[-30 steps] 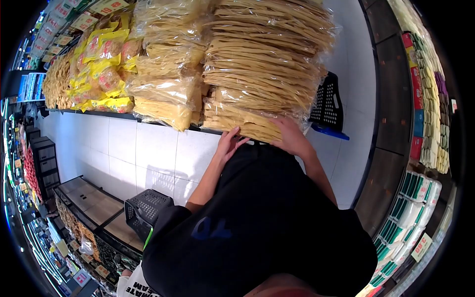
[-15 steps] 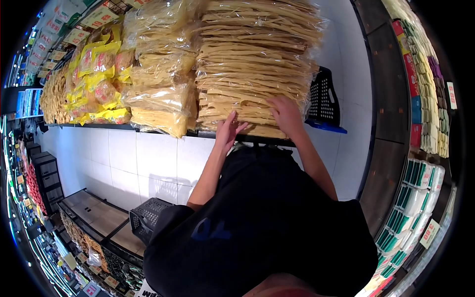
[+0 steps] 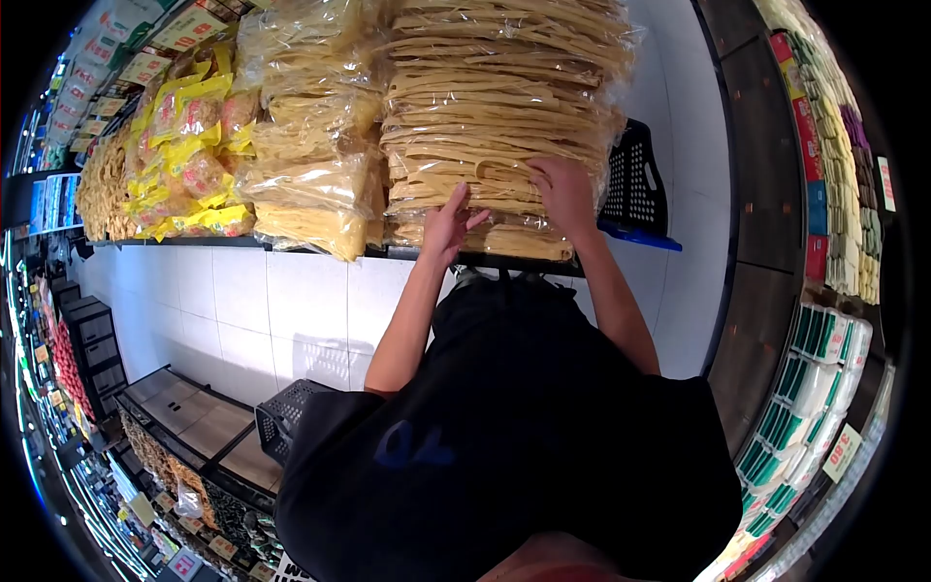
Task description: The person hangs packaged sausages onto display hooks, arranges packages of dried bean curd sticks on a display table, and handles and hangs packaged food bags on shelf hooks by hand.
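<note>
Long, pale-yellow dried bean curd sticks (image 3: pixel 504 116) lie in layered rows in clear plastic on the display in front of me. Over their near right part, my right hand (image 3: pixel 565 197) has its fingers bent and pinched at the end of one stick (image 3: pixel 499 165), which curves out to the left of the fingertips. My left hand (image 3: pixel 448 225) is at the near edge of the pile, thumb and fingers spread, with nothing in it. Whether its fingertips touch the plastic I cannot tell.
Left of the sticks lie more clear bags of flat yellow strips (image 3: pixel 315 184) and yellow-trimmed packets (image 3: pixel 194 165). A black shopping basket (image 3: pixel 635 189) stands beyond the display's right side, another basket (image 3: pixel 281 417) behind me at left. Stocked shelves (image 3: pixel 815 388) line the right.
Both hands have shifted slightly away from me over the pile. A stick near the right fingertips now bends up in a curve.
</note>
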A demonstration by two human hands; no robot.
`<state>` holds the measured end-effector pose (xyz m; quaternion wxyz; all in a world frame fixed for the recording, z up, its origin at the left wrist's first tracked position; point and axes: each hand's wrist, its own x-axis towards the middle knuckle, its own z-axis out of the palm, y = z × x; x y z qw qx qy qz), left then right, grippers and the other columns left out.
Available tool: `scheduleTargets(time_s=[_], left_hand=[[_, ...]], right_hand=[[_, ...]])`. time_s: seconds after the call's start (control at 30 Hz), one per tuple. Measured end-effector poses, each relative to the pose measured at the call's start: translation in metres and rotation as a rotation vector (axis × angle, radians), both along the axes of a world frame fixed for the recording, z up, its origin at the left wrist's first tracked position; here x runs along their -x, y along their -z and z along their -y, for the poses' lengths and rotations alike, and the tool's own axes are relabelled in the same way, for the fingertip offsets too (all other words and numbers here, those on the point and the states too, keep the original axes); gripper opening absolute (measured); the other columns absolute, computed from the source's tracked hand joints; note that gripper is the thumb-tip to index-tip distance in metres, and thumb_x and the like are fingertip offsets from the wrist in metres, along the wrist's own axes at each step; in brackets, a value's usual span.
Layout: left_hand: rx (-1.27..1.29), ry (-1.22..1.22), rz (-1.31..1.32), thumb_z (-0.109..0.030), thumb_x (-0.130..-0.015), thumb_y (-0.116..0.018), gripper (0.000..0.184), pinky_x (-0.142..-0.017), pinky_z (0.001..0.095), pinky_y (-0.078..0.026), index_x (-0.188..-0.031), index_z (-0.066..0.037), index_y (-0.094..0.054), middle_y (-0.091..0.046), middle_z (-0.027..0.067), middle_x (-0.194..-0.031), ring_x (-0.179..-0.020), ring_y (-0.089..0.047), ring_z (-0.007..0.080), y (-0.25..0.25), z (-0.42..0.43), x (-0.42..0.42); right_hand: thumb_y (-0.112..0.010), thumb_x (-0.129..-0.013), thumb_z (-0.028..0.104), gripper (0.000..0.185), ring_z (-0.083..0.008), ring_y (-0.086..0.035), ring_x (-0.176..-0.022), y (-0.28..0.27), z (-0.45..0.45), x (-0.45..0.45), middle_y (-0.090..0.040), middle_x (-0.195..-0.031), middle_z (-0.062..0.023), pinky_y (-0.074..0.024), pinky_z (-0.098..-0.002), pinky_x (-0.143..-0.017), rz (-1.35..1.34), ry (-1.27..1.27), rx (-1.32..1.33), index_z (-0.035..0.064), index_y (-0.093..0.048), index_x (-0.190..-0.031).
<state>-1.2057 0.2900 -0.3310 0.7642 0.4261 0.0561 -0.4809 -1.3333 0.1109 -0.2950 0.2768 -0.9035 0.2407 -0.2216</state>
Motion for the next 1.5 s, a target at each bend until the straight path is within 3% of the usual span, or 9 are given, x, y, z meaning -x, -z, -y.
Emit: scheduleTargets(time_s=[0.63, 0.7, 0.93, 1.0, 1.1, 1.2, 1.3, 1.37, 1.5], left_hand=[[-0.062, 0.074, -0.090, -0.026, -0.088, -0.069, 0.042, -0.081, 0.0403, -0.056, -0.116, -0.003, -0.048, -0.056, 0.0088, -0.106, -0.095, -0.062, 0.0301, 0.016, -0.027, 0.016], [-0.167, 0.017, -0.069, -0.030, -0.091, -0.064, 0.020, -0.082, 0.0391, -0.055, -0.092, -0.011, -0.058, -0.054, -0.0011, -0.072, -0.082, -0.062, 0.0214, 0.008, -0.023, 0.021], [-0.103, -0.013, -0.084, -0.028, -0.092, -0.062, 0.017, -0.086, 0.0381, -0.053, -0.090, -0.012, -0.058, -0.052, -0.0027, -0.070, -0.085, -0.061, 0.0209, 0.015, -0.025, 0.026], [-0.072, -0.007, -0.095, -0.028, -0.093, -0.061, 0.018, -0.091, 0.0396, -0.050, -0.084, -0.013, -0.057, -0.050, -0.0038, -0.067, -0.085, -0.060, 0.0210, 0.012, -0.025, 0.027], [-0.001, -0.024, -0.134, -0.023, -0.087, -0.070, 0.026, -0.086, 0.0437, -0.054, -0.094, -0.008, -0.050, -0.056, 0.0051, -0.087, -0.085, -0.061, 0.0274, 0.028, -0.025, 0.025], [-0.002, -0.028, -0.104, -0.023, -0.088, -0.069, 0.025, -0.086, 0.0429, -0.055, -0.093, -0.006, -0.052, -0.057, 0.0052, -0.086, -0.085, -0.061, 0.0269, 0.022, -0.018, 0.024], [0.028, -0.027, -0.080, -0.023, -0.089, -0.067, 0.023, -0.085, 0.0409, -0.057, -0.093, -0.004, -0.055, -0.058, 0.0056, -0.088, -0.087, -0.062, 0.0248, 0.021, -0.014, 0.023], [-0.036, 0.006, -0.090, -0.026, -0.093, -0.062, 0.021, -0.096, 0.0408, -0.050, -0.078, -0.013, -0.056, -0.047, -0.0050, -0.064, -0.082, -0.057, 0.0168, 0.008, -0.012, 0.026], [-0.043, -0.001, -0.092, -0.026, -0.093, -0.062, 0.022, -0.096, 0.0408, -0.050, -0.078, -0.012, -0.055, -0.046, -0.0049, -0.062, -0.080, -0.057, 0.0164, 0.007, -0.013, 0.027]], right_hand=[[-0.062, -0.084, 0.010, 0.029, -0.0330, -0.057, -0.103, -0.008, -0.024, 0.032, -0.064, -0.107, -0.0155, -0.0438, -0.0406, -0.092, -0.109, -0.084, -0.159, 0.0040, -0.065, -0.111], [-0.062, -0.084, 0.010, 0.028, -0.0341, -0.057, -0.103, -0.011, -0.024, 0.028, -0.064, -0.104, -0.0165, -0.0437, -0.0407, -0.093, -0.038, -0.051, -0.224, 0.0036, -0.065, -0.111], [-0.067, -0.083, 0.014, 0.034, -0.0356, -0.047, -0.119, -0.029, -0.002, -0.014, -0.053, -0.128, -0.0144, -0.0415, -0.0417, -0.099, 0.075, -0.013, 0.034, 0.0083, -0.062, -0.116], [-0.071, -0.081, 0.020, 0.050, -0.0371, -0.037, -0.130, -0.027, 0.018, -0.036, -0.043, -0.139, -0.0151, -0.0352, -0.0449, -0.107, 0.058, 0.042, 0.191, 0.0132, -0.056, -0.128], [-0.075, -0.077, 0.031, 0.069, -0.0361, -0.032, -0.134, -0.027, 0.045, -0.066, -0.040, -0.141, -0.0166, -0.0287, -0.0478, -0.111, -0.067, 0.034, 0.160, 0.0181, -0.047, -0.138], [-0.076, -0.073, 0.042, 0.082, -0.0346, -0.032, -0.135, -0.027, 0.057, -0.087, -0.040, -0.142, -0.0164, -0.0255, -0.0495, -0.113, -0.264, -0.056, 0.160, 0.0237, -0.040, -0.144], [-0.077, -0.070, 0.048, 0.085, -0.0346, -0.034, -0.134, -0.030, 0.063, -0.094, -0.042, -0.141, -0.0150, -0.0239, -0.0490, -0.113, -0.339, -0.083, 0.187, 0.0263, -0.040, -0.143], [-0.076, -0.071, 0.048, 0.084, -0.0350, -0.034, -0.134, -0.032, 0.066, -0.095, -0.042, -0.141, -0.0150, -0.0234, -0.0510, -0.113, -0.375, -0.121, 0.160, 0.0273, -0.040, -0.143], [-0.075, -0.071, 0.048, 0.077, -0.0353, -0.038, -0.130, -0.032, 0.076, -0.094, -0.047, -0.136, -0.0137, -0.0267, -0.0543, -0.110, -0.360, -0.195, 0.135, 0.0281, -0.046, -0.139]])
